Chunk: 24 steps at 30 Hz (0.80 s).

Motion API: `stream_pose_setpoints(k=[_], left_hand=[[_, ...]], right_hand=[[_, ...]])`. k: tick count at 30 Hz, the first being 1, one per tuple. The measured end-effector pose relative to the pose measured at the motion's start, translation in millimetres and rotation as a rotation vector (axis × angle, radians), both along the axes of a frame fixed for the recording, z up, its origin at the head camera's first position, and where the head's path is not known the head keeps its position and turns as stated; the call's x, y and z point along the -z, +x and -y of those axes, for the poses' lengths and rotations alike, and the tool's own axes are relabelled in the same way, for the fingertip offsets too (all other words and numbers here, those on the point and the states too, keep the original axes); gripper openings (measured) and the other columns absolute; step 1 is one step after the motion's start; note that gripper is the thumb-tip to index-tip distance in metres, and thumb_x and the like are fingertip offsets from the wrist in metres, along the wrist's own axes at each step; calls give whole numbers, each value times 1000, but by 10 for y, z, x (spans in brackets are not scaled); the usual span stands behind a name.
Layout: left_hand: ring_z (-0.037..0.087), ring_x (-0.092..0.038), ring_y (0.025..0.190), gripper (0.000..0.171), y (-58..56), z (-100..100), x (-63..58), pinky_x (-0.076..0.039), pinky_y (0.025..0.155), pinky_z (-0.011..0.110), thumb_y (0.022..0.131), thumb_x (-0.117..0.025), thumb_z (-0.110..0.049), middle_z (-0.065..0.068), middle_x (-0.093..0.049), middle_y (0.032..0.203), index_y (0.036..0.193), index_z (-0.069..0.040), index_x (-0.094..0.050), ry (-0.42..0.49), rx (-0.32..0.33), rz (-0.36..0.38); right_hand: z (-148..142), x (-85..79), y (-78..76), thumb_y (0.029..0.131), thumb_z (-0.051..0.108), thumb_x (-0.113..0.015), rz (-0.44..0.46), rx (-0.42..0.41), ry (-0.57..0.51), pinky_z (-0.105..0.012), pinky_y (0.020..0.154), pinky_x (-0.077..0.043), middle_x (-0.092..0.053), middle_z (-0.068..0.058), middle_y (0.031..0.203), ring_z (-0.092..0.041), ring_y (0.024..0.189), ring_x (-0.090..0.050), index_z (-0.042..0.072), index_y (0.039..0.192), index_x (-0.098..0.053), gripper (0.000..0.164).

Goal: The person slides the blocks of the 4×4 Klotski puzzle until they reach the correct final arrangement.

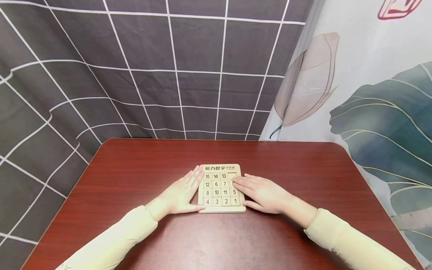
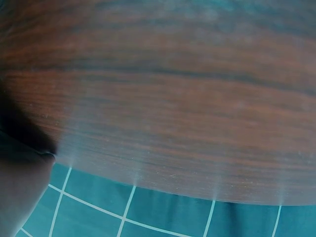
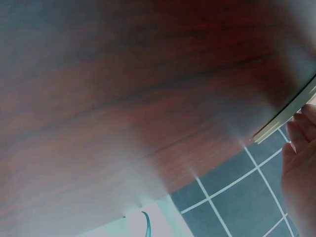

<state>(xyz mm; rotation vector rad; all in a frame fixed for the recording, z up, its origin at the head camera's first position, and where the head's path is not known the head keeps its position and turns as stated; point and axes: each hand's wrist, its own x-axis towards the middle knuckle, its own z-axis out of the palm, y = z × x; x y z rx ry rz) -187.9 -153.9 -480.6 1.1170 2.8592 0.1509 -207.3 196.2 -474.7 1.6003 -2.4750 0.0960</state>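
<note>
Grid curtain (image 1: 199,75) behind table's (image 1: 152,153) far edge, leaf-print curtain (image 1: 364,75) at far-right corner. One number board (image 1: 222,210) between side edges: fourteen tiles (image 1: 216,192) legible, one partly under right hand (image 1: 264,193). Left hand (image 1: 180,191) on board's left edge. Fingers straight.

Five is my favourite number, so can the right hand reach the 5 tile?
Probably yes: the right hand rests over the edge of the sliding number puzzle, next to the 5 tile, whose number shows uncovered.

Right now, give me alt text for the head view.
A person's left hand and right hand touch opposite sides of a numbered sliding puzzle on a reddish-brown table. Behind hang a dark gridded cloth and a pale leaf-patterned cloth.
</note>
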Motion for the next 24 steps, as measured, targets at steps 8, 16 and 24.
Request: stream_pose_setpoints(k=[8, 16, 24], left_hand=[[39, -17, 165, 111, -9, 17, 9, -26, 135, 47, 95, -62, -66, 27, -12, 176, 165, 11, -21, 8, 5, -7], [39, -17, 165, 111, -22, 23, 52, -26, 135, 47, 96, -62, -66, 28, -13, 176, 165, 10, -21, 5, 14, -20], [39, -16, 166, 111, -23, 15, 35, -25, 135, 46, 95, -62, -67, 27, -11, 177, 165, 9, -20, -1, 4, -2]], right_hand=[[42, -30, -71, 104, 41, -64, 2, 24, 12, -48, 124, -45, -57, -13, 159, -26, 149, -54, 1, 152, -57, 62], [79, -25, -177, 104, 39, -65, -11, 49, 22, -47, 125, -43, -58, -14, 158, -27, 148, -55, 0, 150, -58, 60], [-8, -35, -3, 104, 40, -65, -13, -13, -14, -50, 122, -46, -56, -14, 159, -27, 148, -54, 0, 151, -57, 62]])
